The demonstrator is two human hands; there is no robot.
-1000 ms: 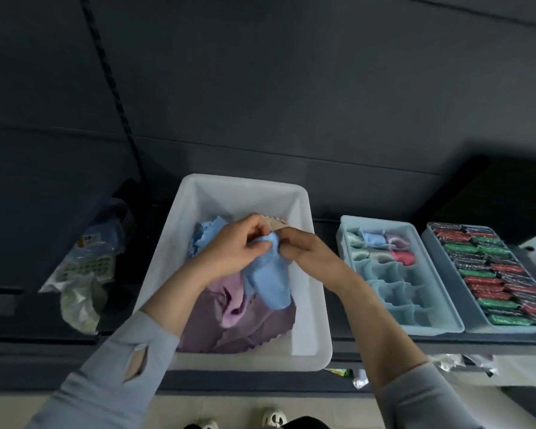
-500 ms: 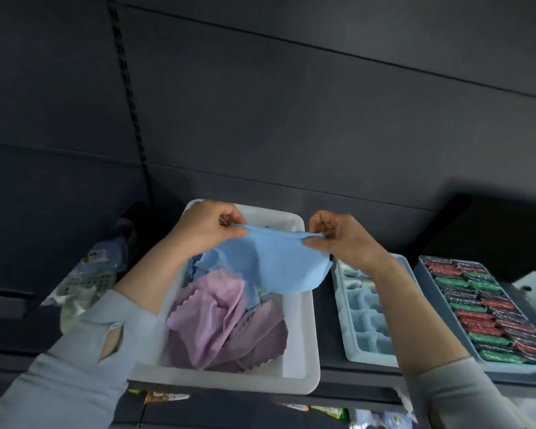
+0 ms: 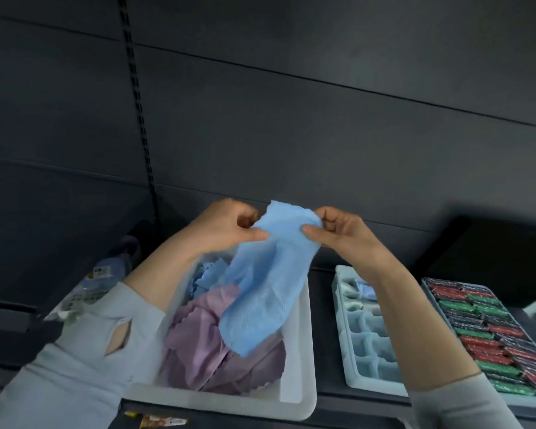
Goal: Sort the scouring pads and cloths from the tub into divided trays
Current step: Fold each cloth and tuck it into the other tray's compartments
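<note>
A light blue cloth (image 3: 266, 286) hangs above the white tub (image 3: 297, 385). My left hand (image 3: 226, 227) and my right hand (image 3: 341, 233) both pinch its top edge, close together. Its lower part drapes down over the tub. Purple cloths (image 3: 205, 345) with zigzag edges lie crumpled in the tub, with more blue cloth (image 3: 208, 274) behind them. To the right stands a pale blue divided tray (image 3: 365, 345); my right forearm hides part of it. A few folded cloths (image 3: 364, 289) show in its far cells.
A second tray (image 3: 489, 332) at far right is packed with several red, green and dark wrapped pads. A plastic-wrapped package (image 3: 96, 283) lies left of the tub. A dark shelf wall stands close behind. Small packets (image 3: 161, 422) lie below the shelf edge.
My hands lifted the blue cloth out of the tub, spread it wide, then brought its top corners together so it now hangs folded.
</note>
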